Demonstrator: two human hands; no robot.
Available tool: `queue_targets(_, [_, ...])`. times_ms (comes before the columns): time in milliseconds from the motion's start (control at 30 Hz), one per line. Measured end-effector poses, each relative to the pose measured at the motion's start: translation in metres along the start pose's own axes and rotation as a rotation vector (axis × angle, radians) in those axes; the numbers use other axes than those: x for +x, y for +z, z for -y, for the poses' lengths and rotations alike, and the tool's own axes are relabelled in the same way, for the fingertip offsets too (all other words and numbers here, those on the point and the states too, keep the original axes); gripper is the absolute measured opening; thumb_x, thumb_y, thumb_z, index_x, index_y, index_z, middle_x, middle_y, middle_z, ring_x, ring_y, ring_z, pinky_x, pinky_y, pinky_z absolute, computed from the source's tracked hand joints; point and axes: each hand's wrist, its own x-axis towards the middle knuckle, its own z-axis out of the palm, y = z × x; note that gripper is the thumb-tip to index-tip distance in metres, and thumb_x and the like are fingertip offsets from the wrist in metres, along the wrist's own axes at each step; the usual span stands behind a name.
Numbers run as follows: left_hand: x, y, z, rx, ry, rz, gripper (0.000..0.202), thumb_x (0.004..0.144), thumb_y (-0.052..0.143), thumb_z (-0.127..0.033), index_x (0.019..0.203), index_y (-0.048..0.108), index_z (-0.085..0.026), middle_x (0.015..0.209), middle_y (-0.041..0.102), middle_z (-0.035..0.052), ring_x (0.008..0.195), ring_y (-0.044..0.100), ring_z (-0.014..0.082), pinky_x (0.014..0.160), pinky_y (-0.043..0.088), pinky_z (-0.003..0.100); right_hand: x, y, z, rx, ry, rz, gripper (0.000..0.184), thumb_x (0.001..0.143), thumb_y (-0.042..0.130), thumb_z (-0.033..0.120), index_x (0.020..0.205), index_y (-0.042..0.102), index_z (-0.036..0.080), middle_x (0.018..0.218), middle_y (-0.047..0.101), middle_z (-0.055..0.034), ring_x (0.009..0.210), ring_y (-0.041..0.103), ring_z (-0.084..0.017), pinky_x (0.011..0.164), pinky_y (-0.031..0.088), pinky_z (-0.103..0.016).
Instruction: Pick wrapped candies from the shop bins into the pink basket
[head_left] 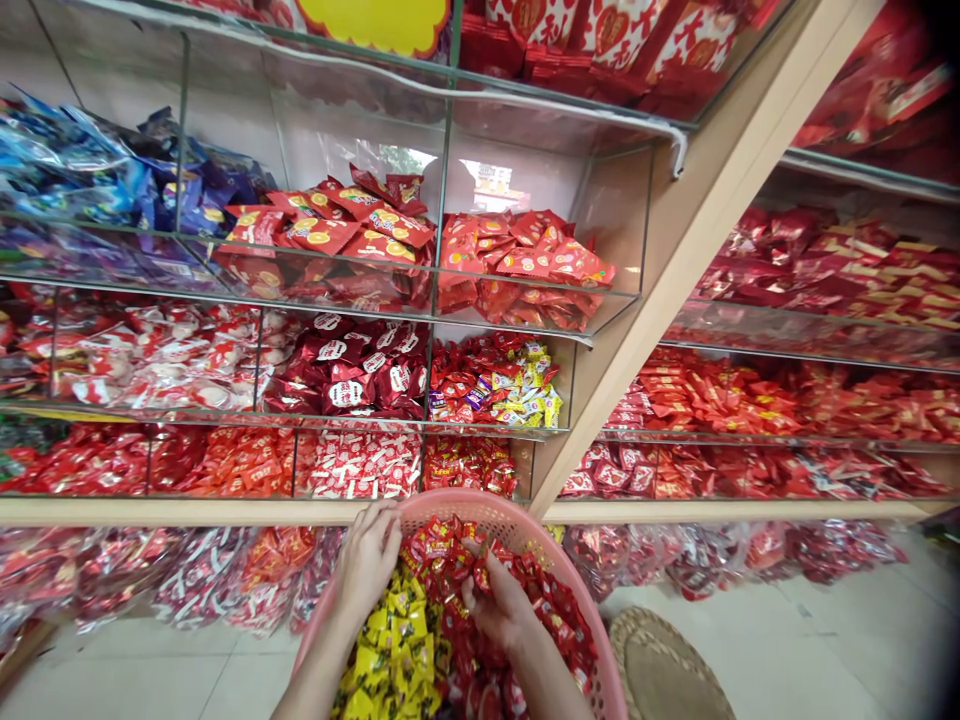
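A pink plastic basket (480, 508) sits low in front of me, filled with red wrapped candies (559, 625) and yellow wrapped candies (390, 650). My left hand (367, 560) curls over the basket's near-left rim, fingers bent around the edge. My right hand (499, 600) reaches into the red candies, fingers pinched on a red candy wrapper (480, 575). Both forearms come up from the bottom edge.
Clear acrylic shelf bins (517, 300) hold piles of red, white and blue candy packs. A slanted wooden divider (675, 270) separates two shelf sections. Bagged candy hangs below the wooden ledge (187, 512). A woven stool (664, 670) stands on the tiled floor at right.
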Motion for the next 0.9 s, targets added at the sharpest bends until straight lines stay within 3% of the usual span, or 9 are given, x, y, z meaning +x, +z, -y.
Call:
queue_targets(100, [0.0,0.0,0.001,-0.008,0.002,0.006,0.021,0.085,0.041,-0.026,0.091,0.06,-0.023,0.106,0.061,0.0031,0.1,0.055,0.0193,0.086,0.045,0.033,0.006,0.0,-0.001,0.098,0.062,-0.081,0.013,0.06,0.072,0.016,0.072,0.067,0.02,0.063,0.061,0.0045,0.05,0.05,-0.004,0.045,0.043,-0.013])
queue_targets(233, [0.0,0.001,0.001,-0.017,0.003,0.019,0.021,0.086,0.04,-0.027,0.093,0.06,-0.023,0.107,0.06,0.0033,0.102,0.054,0.0196,0.087,0.044,0.033,0.012,0.0,-0.001,0.038,-0.037,-0.104,0.015,0.058,0.073,0.02,0.072,0.067,0.021,0.069,0.063,0.0047,0.053,0.051,-0.005,0.046,0.041,-0.015])
queue_targets(367, [-0.001,0.0,0.001,-0.019,-0.004,0.015,0.021,0.086,0.04,-0.026,0.092,0.06,-0.023,0.107,0.06,0.0033,0.102,0.054,0.0194,0.087,0.044,0.033,0.022,-0.002,0.001,-0.18,-0.227,-0.131,0.022,0.057,0.07,0.03,0.077,0.067,0.022,0.077,0.065,0.0029,0.058,0.053,-0.01,0.049,0.042,-0.021])
queue_targets(500, [-0.001,0.0,0.001,-0.016,0.0,0.015,0.021,0.086,0.04,-0.026,0.092,0.06,-0.023,0.107,0.061,0.003,0.102,0.054,0.0193,0.088,0.044,0.033,0.038,-0.002,0.008,-0.409,-0.588,-0.201,0.02,0.059,0.066,0.033,0.074,0.067,0.019,0.085,0.068,-0.0018,0.08,0.059,-0.017,0.073,0.045,-0.028])
queue_targets(600, [-0.001,0.001,0.001,-0.014,0.004,0.005,0.021,0.085,0.041,-0.026,0.092,0.06,-0.023,0.107,0.061,0.0033,0.102,0.054,0.0197,0.087,0.044,0.034,0.046,0.0,0.015,-0.522,-0.804,-0.197,0.02,0.062,0.064,0.031,0.076,0.068,0.017,0.082,0.069,-0.0037,0.085,0.059,-0.019,0.082,0.042,-0.03])
queue_targets(900, [0.0,0.0,0.0,-0.013,0.016,-0.019,0.021,0.084,0.042,-0.025,0.091,0.061,-0.023,0.106,0.062,0.0037,0.099,0.056,0.0201,0.085,0.046,0.034,0.044,0.029,0.01,-0.613,-0.986,-0.16,0.014,0.071,0.058,0.029,0.08,0.066,0.022,0.085,0.064,-0.0035,0.085,0.055,-0.019,0.086,0.038,-0.029])
